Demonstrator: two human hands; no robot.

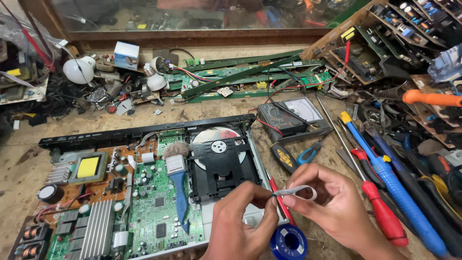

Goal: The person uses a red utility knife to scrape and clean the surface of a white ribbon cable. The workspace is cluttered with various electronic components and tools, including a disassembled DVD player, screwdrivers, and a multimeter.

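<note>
The wooden worktop is crowded on nearly every side. The opened disc player fills the lower left, its right edge just beside the hands. To the right lies a row of screwdrivers, a red-handled one nearest and a long blue one beyond it, so there is little free room on that side. Behind the hands a multimeter sits with its leads, and two small pliers lie between it and the hands. The only bare wood is a strip in front of the player's black front panel and at the far left edge.

Both hands are low in the middle of the view, raised a little above the player's corner. The left hand has its fingers curled, thumb and forefinger pinched shut on one end of a thin grey strip (it curves in a loop). The right hand comes in from the lower right, palm turned to the left, and its fingertips pinch the same strip at the loop's other side. Just below the hands a blue spool of solder rests on the worktop. A blue-handled brush lies on the green circuit board inside the player, beside the disc tray.
</note>
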